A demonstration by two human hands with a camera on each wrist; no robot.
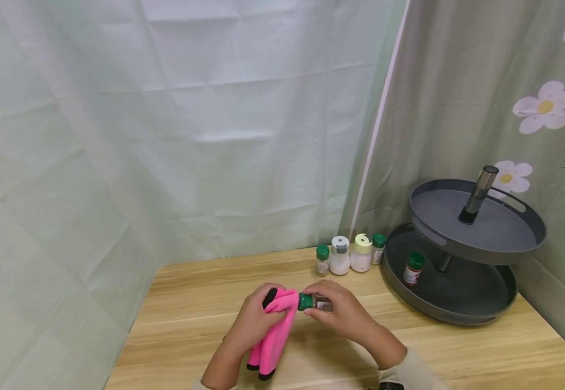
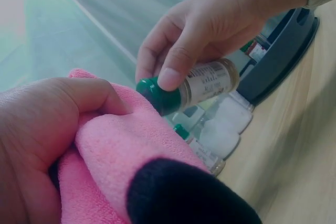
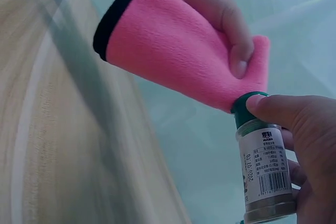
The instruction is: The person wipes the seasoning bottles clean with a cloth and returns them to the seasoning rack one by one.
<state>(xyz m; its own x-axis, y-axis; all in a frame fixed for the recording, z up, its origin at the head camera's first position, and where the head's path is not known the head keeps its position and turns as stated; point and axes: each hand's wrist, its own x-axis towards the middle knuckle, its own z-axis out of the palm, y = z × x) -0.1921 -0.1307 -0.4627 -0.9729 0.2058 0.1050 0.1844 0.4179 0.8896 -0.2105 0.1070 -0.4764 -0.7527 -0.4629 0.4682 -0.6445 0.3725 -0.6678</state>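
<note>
My left hand [image 1: 258, 317] grips a folded pink cloth with black edging [image 1: 277, 338] above the table. In my right hand [image 1: 343, 311] is a spice jar [image 3: 264, 169] with a green cap and a white printed label, tilted onto its side in the head view. The thumb and fingers pinch it near the cap. In the right wrist view the cloth [image 3: 178, 45] touches the top of the green cap [image 3: 243, 109]. The left wrist view shows the cloth [image 2: 115, 145] close up, with the jar's cap [image 2: 157, 95] against its far side.
Behind the hands stand a green-capped jar [image 1: 323, 261], two white-bodied shakers [image 1: 339, 260] [image 1: 361, 257] and another green-capped jar [image 1: 378, 250]. At right is a dark two-tier tray [image 1: 458, 311]; a red-labelled jar [image 1: 413, 271] sits on its lower tier. Curtains [image 1: 262, 135] hang behind the wooden table [image 1: 175, 325].
</note>
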